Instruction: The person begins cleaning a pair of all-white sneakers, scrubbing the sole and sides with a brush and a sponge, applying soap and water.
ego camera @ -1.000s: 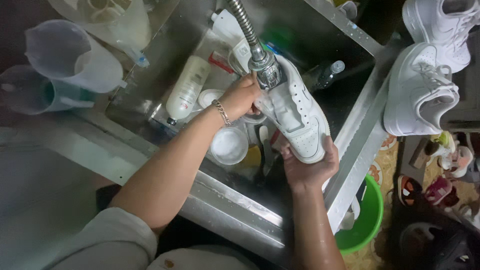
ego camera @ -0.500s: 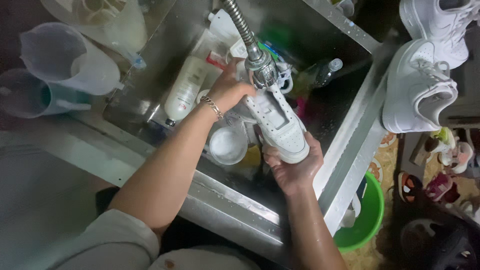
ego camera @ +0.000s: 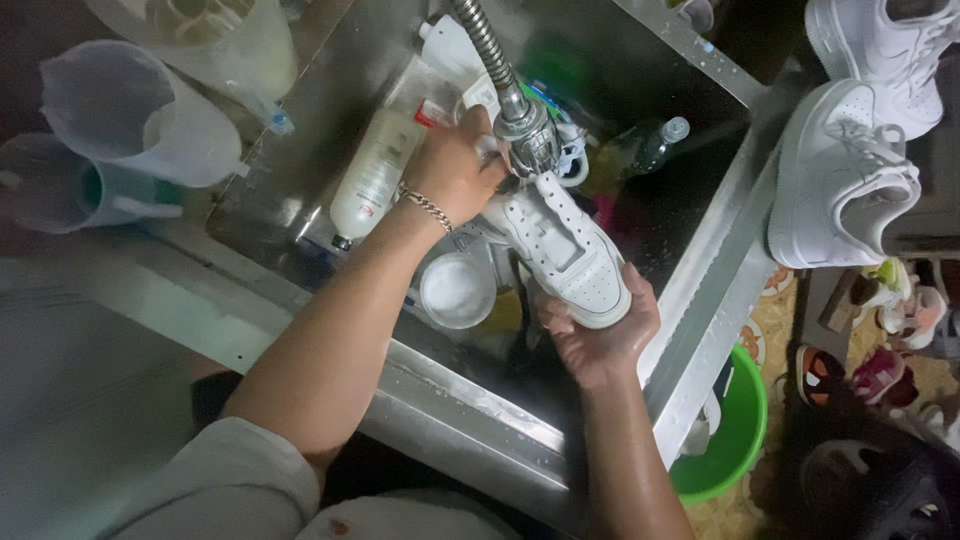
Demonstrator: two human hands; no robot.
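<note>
white sneaker [ego camera: 562, 250] in steel sink [ego camera: 470, 430]

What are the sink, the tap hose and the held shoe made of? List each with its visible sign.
Sink: bare metal, likely stainless steel; dull grey sheen, wet rim.
Tap hose: ribbed flexible metal, shiny rings.
Shoe: smooth white leather or synthetic, perforated toe; right hand cups it, left hand at the heel.

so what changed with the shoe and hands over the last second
The white sneaker swung round under the metal faucet head: a second ago its toe pointed up and away, now the toe sits in the right hand and the heel end is at the spout. The left hand slid up from the shoe to beside the faucet head. The right hand kept its hold throughout. The bottle, small white cup and sneakers on the ledge stayed put.
</note>
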